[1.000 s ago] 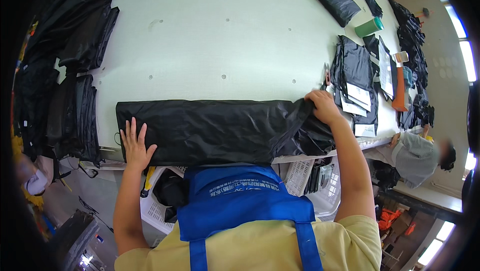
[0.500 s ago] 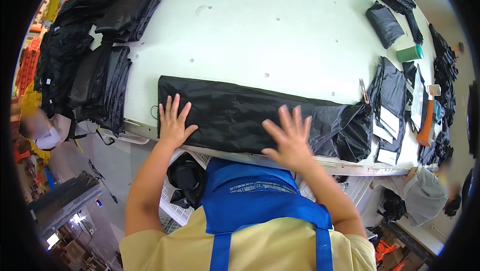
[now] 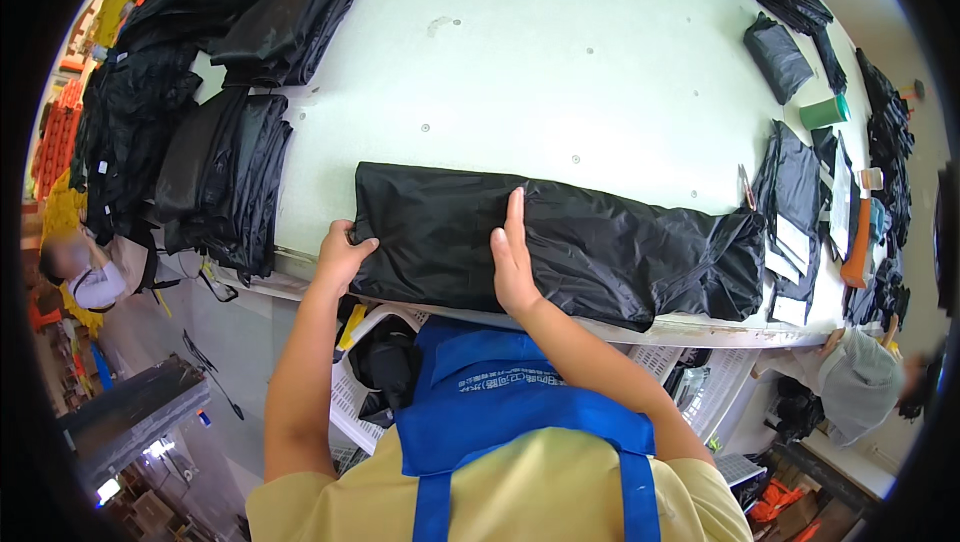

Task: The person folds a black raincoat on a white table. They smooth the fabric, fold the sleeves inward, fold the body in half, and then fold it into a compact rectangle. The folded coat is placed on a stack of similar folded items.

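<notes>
A long folded piece of thin, shiny black fabric [image 3: 600, 242] lies along the near edge of the table, neat at its left end and crumpled at its right. My left hand [image 3: 343, 257] is closed on the left end, thumb on top and fingers curled round the edge. Toward the middle of the fabric, my right hand [image 3: 513, 267] rests edge-on against it, fingers straight and palm facing left. That hand grips nothing.
Stacks of folded black fabric [image 3: 225, 172] line the table's left side. At right are a black bundle [image 3: 778, 60], a green cylinder [image 3: 824, 112], an orange-handled tool [image 3: 857, 247], white papers [image 3: 790, 247] and small scissors [image 3: 746, 187]. People stand at both sides [image 3: 105, 277].
My left hand has gone from lying flat on the fabric to gripping its left end. My right hand has moved left and turned onto its edge. The fabric appears farther right in view.
</notes>
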